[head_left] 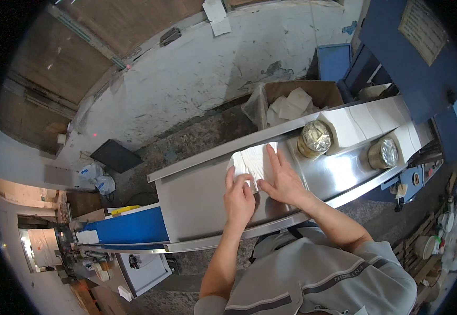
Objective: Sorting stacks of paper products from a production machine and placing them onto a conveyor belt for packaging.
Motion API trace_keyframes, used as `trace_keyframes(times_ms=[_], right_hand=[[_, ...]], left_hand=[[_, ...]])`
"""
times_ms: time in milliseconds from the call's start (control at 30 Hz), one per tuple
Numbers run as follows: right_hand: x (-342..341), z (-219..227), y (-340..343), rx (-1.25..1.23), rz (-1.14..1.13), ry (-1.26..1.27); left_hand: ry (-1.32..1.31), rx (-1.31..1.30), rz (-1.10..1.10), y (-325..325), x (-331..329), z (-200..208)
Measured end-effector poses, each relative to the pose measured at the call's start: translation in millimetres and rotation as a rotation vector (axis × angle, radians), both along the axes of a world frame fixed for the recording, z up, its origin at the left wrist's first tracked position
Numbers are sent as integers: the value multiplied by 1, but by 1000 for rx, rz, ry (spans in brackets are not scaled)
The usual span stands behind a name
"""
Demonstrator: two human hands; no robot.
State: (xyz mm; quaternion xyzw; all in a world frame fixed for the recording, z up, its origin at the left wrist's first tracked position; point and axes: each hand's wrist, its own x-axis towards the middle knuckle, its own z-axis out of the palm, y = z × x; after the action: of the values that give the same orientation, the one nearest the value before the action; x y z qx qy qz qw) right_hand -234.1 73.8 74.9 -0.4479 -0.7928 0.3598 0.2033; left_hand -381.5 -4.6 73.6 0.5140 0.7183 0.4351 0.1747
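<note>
A small stack of white folded paper tissues (253, 160) is between my hands, over the steel tabletop. My left hand (239, 198) closes on its near left side, the fingers curled against the paper. Along its right edge lies my right hand (287, 182), with the thumb on the near side and the fingers reaching to the far corner. To the right, two long rows of the same white paper, a far row (365, 126) and a near row (406, 143), lie on the steel. A round shiny-topped can (315, 139) stands at the end of the far row, another can (383, 154) at the near one.
The steel table (197, 202) has raised rails along both long sides. A blue conveyor belt (134, 227) continues at its left end. Behind the far rail stands a cardboard box (323, 92) with loose white paper. Blue machinery (417, 68) rises at the right.
</note>
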Motion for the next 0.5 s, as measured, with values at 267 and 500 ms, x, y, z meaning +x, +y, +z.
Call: trace_keyframes(times_ms=[267,500], right_hand=[[0,0,0,27,-3,4],[1,2,-1,8,-7,0]], left_hand=[[88,-14,9,3,3,-2],[61,56,-11,2,-5,-10]])
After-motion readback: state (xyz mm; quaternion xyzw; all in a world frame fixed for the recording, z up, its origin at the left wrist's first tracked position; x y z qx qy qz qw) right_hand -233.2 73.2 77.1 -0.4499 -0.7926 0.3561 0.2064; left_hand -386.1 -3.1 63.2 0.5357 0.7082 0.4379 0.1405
